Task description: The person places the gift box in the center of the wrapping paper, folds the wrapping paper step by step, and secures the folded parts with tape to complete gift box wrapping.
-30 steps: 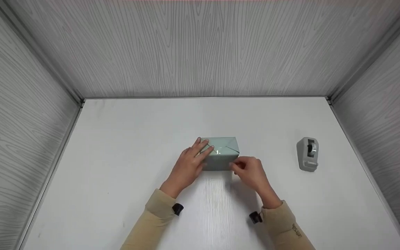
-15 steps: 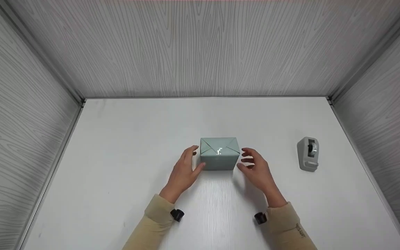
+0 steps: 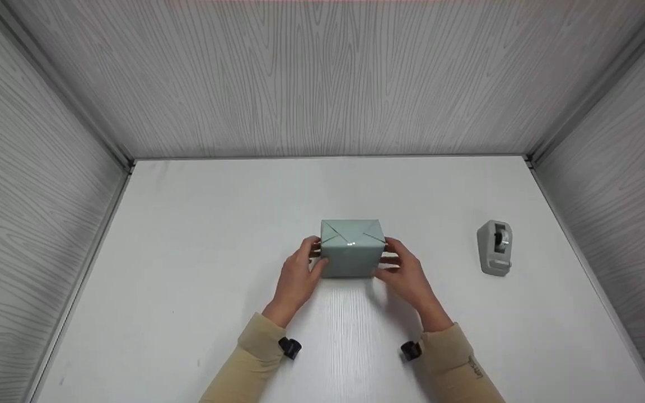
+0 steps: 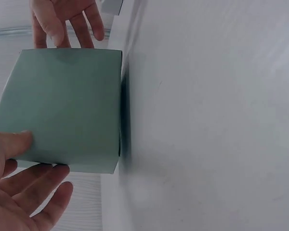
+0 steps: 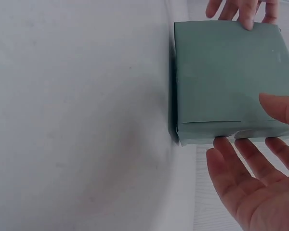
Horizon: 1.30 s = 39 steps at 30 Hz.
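A box wrapped in pale green paper (image 3: 351, 260) stands near the middle of the white table, its folded flaps and a shiny bit of tape facing up. My left hand (image 3: 295, 275) grips its left side, the thumb on the front face and the fingers along the side. On the opposite side my right hand (image 3: 406, 278) holds it the same way, thumb at the front and fingertips against the side. Both wrist views show the plain front face of the box (image 4: 67, 106). A dark shadow runs along its lower edge; I cannot tell whether it is slightly raised.
A grey tape dispenser (image 3: 494, 248) with a clear roll stands on the right part of the white table (image 3: 216, 224). Grey wood-grain panels (image 3: 322, 78) enclose the table at the back and on both sides.
My left hand has come off the box's top to its left side. The right hand opened, moved out, then closed in on the right side. The box has shifted slightly.
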Each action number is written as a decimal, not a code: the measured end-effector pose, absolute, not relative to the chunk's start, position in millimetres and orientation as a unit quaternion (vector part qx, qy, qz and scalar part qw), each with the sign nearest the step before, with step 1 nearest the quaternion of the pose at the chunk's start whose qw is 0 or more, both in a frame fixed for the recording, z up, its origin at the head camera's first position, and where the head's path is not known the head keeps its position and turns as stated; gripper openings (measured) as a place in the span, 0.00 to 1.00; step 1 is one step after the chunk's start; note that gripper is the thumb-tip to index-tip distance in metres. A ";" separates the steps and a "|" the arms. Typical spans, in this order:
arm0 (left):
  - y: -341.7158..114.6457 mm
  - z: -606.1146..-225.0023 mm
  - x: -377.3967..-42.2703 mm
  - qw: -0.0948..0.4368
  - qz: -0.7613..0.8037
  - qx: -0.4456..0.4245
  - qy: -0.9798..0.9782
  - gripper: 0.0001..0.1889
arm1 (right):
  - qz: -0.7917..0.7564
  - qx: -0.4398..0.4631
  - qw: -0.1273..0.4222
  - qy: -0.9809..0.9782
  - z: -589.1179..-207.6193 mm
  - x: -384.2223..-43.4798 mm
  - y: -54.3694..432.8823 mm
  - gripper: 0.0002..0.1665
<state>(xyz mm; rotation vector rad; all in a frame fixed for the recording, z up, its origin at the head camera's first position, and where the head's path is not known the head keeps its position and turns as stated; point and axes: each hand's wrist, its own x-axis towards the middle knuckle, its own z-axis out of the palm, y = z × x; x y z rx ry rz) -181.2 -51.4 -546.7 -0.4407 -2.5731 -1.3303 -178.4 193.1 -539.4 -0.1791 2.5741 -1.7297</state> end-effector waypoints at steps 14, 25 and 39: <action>-50.5 -542.5 -181.3 0.054 -0.414 -0.141 -0.898 0.22 | -0.516 0.003 0.040 0.855 -536.5 -174.1 187.3 0.39; -46.9 -543.2 -203.3 -0.033 -0.349 -0.133 -0.927 0.33 | -0.503 0.040 0.060 0.861 -542.0 -195.4 181.0 0.39; -45.9 -543.3 -227.0 -0.068 -0.343 -0.123 -0.929 0.30 | -0.497 0.051 0.078 0.863 -542.0 -210.0 180.1 0.38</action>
